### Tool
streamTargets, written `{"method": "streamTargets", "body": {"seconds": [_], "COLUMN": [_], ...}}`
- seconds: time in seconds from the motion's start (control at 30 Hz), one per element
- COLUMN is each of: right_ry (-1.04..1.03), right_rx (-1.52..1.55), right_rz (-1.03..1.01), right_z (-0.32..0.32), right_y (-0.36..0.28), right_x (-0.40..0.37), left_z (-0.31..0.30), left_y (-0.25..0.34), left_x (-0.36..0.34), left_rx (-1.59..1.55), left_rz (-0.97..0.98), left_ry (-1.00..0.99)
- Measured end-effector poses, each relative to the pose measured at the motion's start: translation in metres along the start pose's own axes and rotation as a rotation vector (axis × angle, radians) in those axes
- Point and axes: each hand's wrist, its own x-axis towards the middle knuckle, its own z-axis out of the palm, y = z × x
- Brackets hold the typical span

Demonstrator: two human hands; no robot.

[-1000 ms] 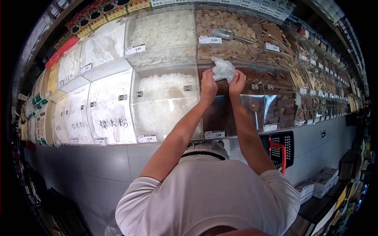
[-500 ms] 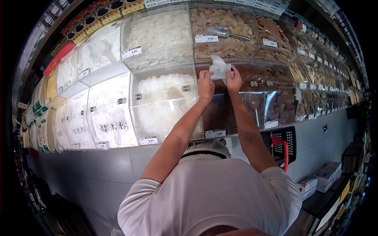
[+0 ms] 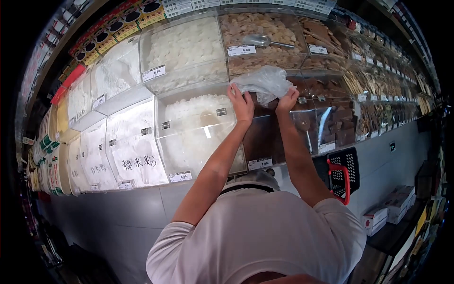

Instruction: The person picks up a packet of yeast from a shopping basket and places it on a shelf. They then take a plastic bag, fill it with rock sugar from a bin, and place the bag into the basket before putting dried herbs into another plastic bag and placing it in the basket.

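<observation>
— Where is the bag, and what have my hands got?

— You hold the thin plastic bag [image 3: 263,81] up against the clear bins, between your two hands and just at their 12 o'clock. Your left hand [image 3: 242,105] is closed on its left edge, thumb and fingers pinching the film. Your right hand [image 3: 287,100] grips it at the lower right, fingers curled over the film. Behind it is the bin of dark brown pieces [image 3: 331,125]. The bin of white lumps [image 3: 198,123] lies at 9 o'clock from your left hand.

— How will it handle?

— You should judge it as nearly weightless, limp and slippery. It has no stiffness of its own, so it bunches and clings wherever you are not pulling it taut. It looks like film that tears if you dig in a nail. Take it at the rim, one layer pinched in each hand, rather than by the crumpled middle.

— Anything close by?

— A metal scoop [image 3: 262,41] lies in the upper bin at 12 o'clock from the bag, well apart from it. Your black shopping basket [image 3: 344,176] with its red handle is at 4 o'clock from your right hand.
</observation>
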Motion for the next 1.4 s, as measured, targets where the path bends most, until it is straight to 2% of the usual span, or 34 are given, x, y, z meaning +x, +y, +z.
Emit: {"method": "streamTargets", "body": {"seconds": [0.23,0.33,0.43,0.53,0.67,0.77,0.83,0.87,0.97,1.03,1.13,1.17,1.27,1.4], "right_ry": [0.006,-0.102,-0.299,-0.364,-0.475,-0.599,-0.65,-0.626,-0.545,-0.467,-0.294,-0.254,-0.264,-0.268], "right_rx": [0.094,-0.062,0.118,-0.219,-0.231,-0.287,-0.328,-0.299,-0.159,0.0,0.149,-0.016,0.307,0.402], "right_rz": [-0.008,-0.175,0.005,-0.206,-0.192,-0.221,-0.165,-0.16,-0.127,-0.086,-0.131,-0.267,0.073,0.168], "right_z": [0.0,-0.003,0.004,0.005,0.002,0.0,-0.001,-0.001,-0.001,0.001,0.004,0.004,0.002,0.0], "right_y": [0.009,-0.012,-0.029,-0.035,-0.041,-0.035,-0.038,-0.039,-0.034,-0.026,-0.012,-0.004,-0.004,-0.013], "right_x": [0.003,-0.01,-0.023,-0.026,-0.028,-0.025,-0.024,-0.025,-0.025,-0.018,-0.011,-0.005,-0.006,-0.007], "left_z": [-0.005,-0.012,-0.012,-0.01,-0.01,-0.013,-0.015,-0.015,-0.009,-0.007,-0.002,-0.002,-0.002,-0.003], "left_y": [0.007,0.022,0.023,0.019,0.019,0.025,0.031,0.032,0.021,0.012,-0.004,-0.005,-0.002,-0.015], "left_x": [0.003,0.003,0.003,0.003,0.003,0.001,0.001,0.001,-0.001,-0.001,-0.001,0.0,0.001,0.004], "left_rx": [0.053,0.036,0.046,0.053,-0.007,0.186,0.056,-0.006,0.17,0.091,0.051,0.051,-0.042,-0.083], "left_rz": [0.018,-0.006,0.007,0.031,0.01,0.213,0.085,0.02,0.162,0.129,0.138,0.151,0.043,-0.012], "left_ry": [0.024,0.017,-0.025,-0.048,-0.112,-0.084,-0.186,-0.234,-0.132,-0.17,-0.173,-0.163,-0.078,0.034]}}
